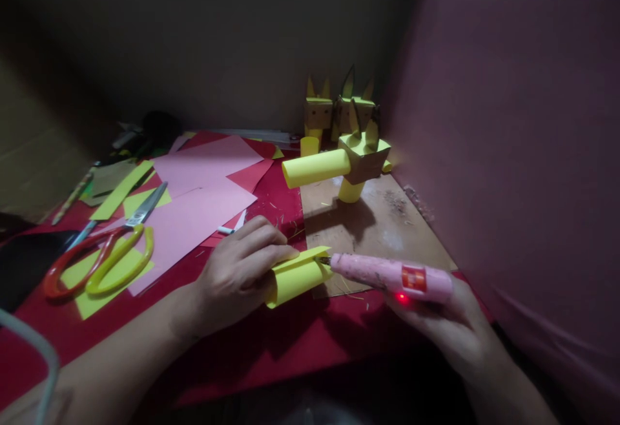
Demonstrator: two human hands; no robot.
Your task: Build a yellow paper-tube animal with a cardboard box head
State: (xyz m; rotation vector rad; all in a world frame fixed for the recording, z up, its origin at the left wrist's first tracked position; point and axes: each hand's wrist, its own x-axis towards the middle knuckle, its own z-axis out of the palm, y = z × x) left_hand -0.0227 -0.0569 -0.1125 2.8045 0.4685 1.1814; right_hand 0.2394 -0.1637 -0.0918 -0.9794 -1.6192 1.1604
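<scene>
The worktop (232, 360) is viewed from the person's head, forward and downward. It is seen from nearby.

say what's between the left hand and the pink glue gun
In the head view, a rolled yellow paper lies there: the left hand holds one end, the pink glue gun points at the other.

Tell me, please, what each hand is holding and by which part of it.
Left hand: yellow paper roll, by its left end. Right hand: pink glue gun, by its rear part.
</scene>
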